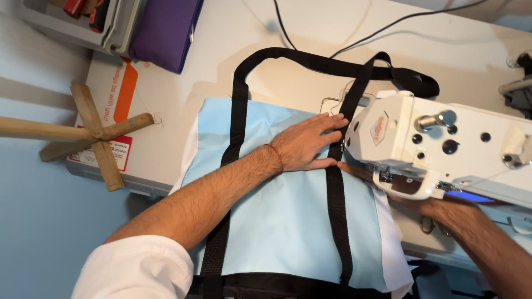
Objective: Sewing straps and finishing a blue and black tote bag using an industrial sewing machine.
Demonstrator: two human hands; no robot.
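Strap (336, 182) — just beside left hand (306, 145)

The left hand (306, 145) has a thin red thread around its wrist, its forearm bare below a rolled white sleeve (136, 269).

left hand (308, 145): flat, fingers spread, pressing the light blue fabric (282, 216) beside the black strap (336, 205)
right hand (363, 170): mostly hidden under the white sewing machine (443, 147), fingertips touching the strap
strap: loops over the bench (221, 61) beyond the fabric
far left: wooden cross stand (91, 135), purple pouch (166, 30)
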